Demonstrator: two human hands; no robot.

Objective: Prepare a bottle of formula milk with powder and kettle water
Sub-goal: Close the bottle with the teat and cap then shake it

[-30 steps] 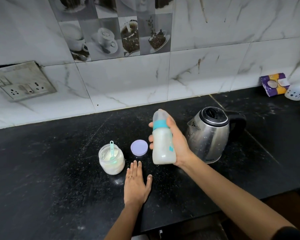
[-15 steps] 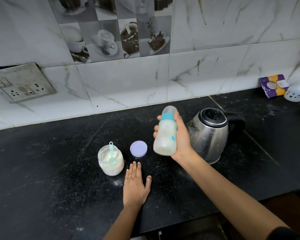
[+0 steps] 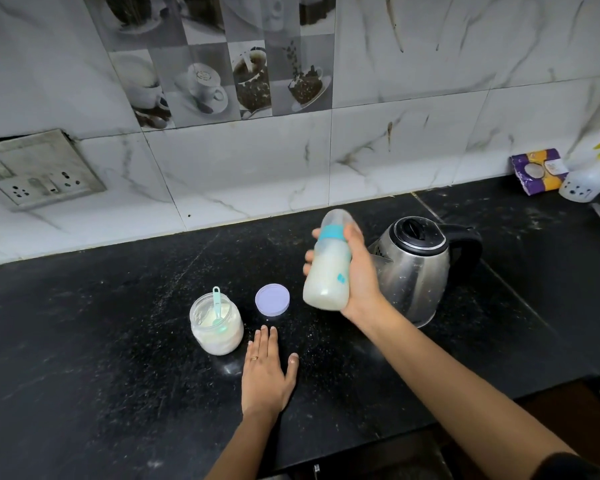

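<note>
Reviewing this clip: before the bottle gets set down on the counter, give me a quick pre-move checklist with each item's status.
1. Right hand grips the bottle firmly: ok.
2. Teal collar and clear cap on the bottle: ok; seal tightness cannot tell.
3. Milk looks evenly mixed, no lumps: cannot tell.
4. Bare counter below the bottle for landing: ok.
5. Left hand flat on the counter, clear of that spot: ok.
6. Powder jar closed: not ok; scoop inside, lid lying beside it.
</note>
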